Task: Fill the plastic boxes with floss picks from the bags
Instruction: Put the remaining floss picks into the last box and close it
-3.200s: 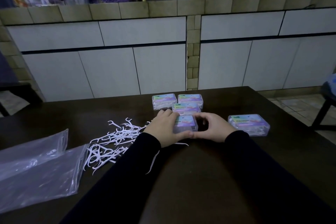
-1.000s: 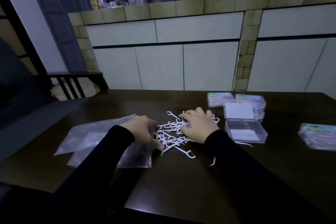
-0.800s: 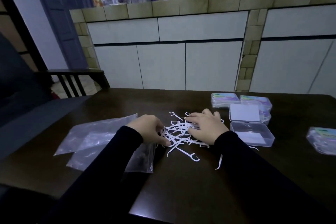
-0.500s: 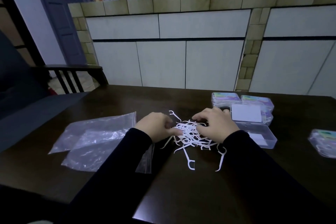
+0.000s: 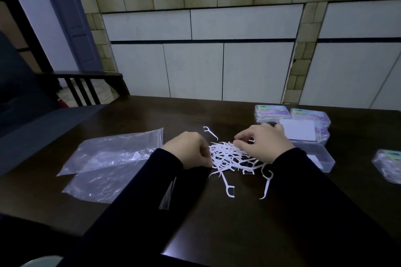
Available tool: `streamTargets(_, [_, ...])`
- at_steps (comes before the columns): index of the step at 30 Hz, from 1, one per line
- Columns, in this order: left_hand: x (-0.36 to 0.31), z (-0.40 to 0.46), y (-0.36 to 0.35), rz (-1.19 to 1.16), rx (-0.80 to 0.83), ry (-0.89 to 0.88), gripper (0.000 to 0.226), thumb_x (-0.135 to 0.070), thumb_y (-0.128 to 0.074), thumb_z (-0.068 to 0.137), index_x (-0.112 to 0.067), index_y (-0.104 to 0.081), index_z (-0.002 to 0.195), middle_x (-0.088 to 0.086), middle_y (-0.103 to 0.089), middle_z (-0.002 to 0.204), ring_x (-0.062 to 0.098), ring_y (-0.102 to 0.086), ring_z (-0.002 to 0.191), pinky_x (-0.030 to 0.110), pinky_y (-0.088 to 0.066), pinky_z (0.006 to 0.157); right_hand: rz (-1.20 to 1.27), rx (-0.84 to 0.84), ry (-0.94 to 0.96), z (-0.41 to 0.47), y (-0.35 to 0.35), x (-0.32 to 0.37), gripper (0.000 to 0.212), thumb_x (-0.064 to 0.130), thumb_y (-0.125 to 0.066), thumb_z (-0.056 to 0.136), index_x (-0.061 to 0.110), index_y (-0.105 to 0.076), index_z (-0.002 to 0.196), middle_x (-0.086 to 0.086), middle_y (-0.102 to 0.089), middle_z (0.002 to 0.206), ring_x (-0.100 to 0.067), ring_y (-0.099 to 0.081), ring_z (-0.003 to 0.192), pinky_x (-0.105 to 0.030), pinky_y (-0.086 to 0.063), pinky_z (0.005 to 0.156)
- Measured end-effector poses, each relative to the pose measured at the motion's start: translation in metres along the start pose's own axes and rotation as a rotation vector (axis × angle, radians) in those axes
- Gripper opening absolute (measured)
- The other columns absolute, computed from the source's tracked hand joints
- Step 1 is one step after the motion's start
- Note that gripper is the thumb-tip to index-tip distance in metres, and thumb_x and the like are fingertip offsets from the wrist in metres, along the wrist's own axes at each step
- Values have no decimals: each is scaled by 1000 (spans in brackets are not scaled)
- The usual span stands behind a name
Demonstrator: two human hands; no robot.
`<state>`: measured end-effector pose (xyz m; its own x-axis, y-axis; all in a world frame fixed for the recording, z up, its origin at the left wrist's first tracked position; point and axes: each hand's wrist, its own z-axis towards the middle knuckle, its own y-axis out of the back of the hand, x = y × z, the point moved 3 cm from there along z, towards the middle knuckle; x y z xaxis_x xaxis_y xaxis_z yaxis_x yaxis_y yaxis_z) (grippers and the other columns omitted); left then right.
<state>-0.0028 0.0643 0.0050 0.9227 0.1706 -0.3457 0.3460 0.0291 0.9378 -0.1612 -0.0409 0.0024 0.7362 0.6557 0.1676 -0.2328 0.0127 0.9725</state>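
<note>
A heap of white floss picks [image 5: 230,156] lies on the dark table [image 5: 217,223] between my two hands. My left hand [image 5: 188,154] sits at the heap's left edge, its fingers curled in around some picks. My right hand [image 5: 264,145] covers the heap's right side, fingertips curled and pinching picks. Three stray picks lie apart from the heap. An open clear plastic box [image 5: 321,158] stands just right of my right hand, its lid [image 5: 297,133] tipped back. Two empty clear bags [image 5: 108,158] lie flat to the left.
Closed boxes with coloured labels [image 5: 272,112] sit stacked behind the open one, and another filled box [image 5: 388,165] lies at the right edge. A dark chair [image 5: 86,84] stands at the far left. White cabinets run behind the table.
Both hands have drawn toward each other and raked the scattered picks into a tighter heap. The box held 3.2 s ago now stands open beside the pile.
</note>
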Motion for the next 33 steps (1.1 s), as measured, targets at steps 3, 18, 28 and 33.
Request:
streamTargets(3, [-6, 0, 0, 76, -27, -113, 35, -29, -79, 73, -35, -55, 98, -13, -50, 107, 6, -45, 97, 22, -41, 83, -64, 91, -38, -5, 6, -10, 58, 77, -49, 78, 41, -60, 123, 14, -62, 118, -15, -42, 119, -43, -24, 99])
streamTargets(18, [-8, 3, -8, 160, -59, -292, 17, -36, -70, 83, -33, -67, 99, -13, -47, 133, 8, -38, 118, 29, -38, 100, -12, 173, -5, -4, 3, -14, 49, 33, -59, 83, 45, -52, 130, 13, -55, 127, -14, -36, 118, -37, -23, 95])
streamTargets(28, [-11, 17, -19, 2, -45, -105, 30, -36, -67, 84, -40, -45, 105, -9, -44, 113, 12, -50, 104, 31, -45, 90, -5, 171, -30, -5, -2, -9, 59, 64, -62, 80, 38, -54, 132, 13, -59, 123, -15, -37, 123, -42, -22, 108])
streamTargets(33, [-10, 20, -18, 111, -206, -175, 32, -41, -62, 87, -33, -55, 117, -11, -56, 113, 9, -45, 106, 23, -41, 86, -6, 114, -53, -6, 0, -14, 57, 60, -61, 83, 30, -56, 131, 11, -65, 113, -15, -50, 112, -38, -28, 98])
